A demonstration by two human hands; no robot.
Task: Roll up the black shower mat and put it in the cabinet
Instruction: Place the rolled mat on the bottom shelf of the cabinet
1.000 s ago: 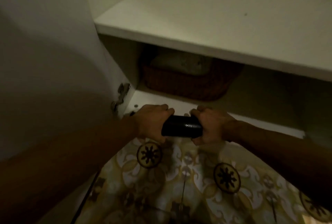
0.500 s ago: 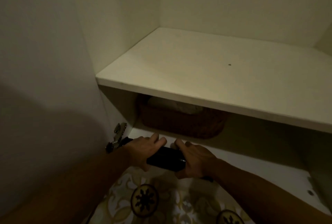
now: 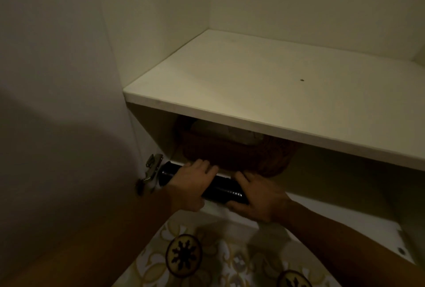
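The black shower mat [image 3: 222,189] is rolled into a tight tube and lies across the front edge of the white cabinet's bottom shelf [image 3: 345,214]. My left hand [image 3: 192,185] wraps the roll near its left end, which sticks out towards the door hinge. My right hand [image 3: 257,197] grips the right part of the roll, and its right end is hidden under that hand. The roll sits just in front of a dark woven basket.
A brown woven basket [image 3: 232,153] with pale folded cloth in it fills the back left of the bottom compartment. A bare white shelf [image 3: 264,93] spans above it. The open door [image 3: 57,102] with its metal hinge [image 3: 150,171] stands at left. Patterned floor tiles [image 3: 184,254] lie below.
Both hands have carried the roll forward from above the floor tiles to the bottom shelf's front edge. My view has tilted up, so more of the upper shelf shows.
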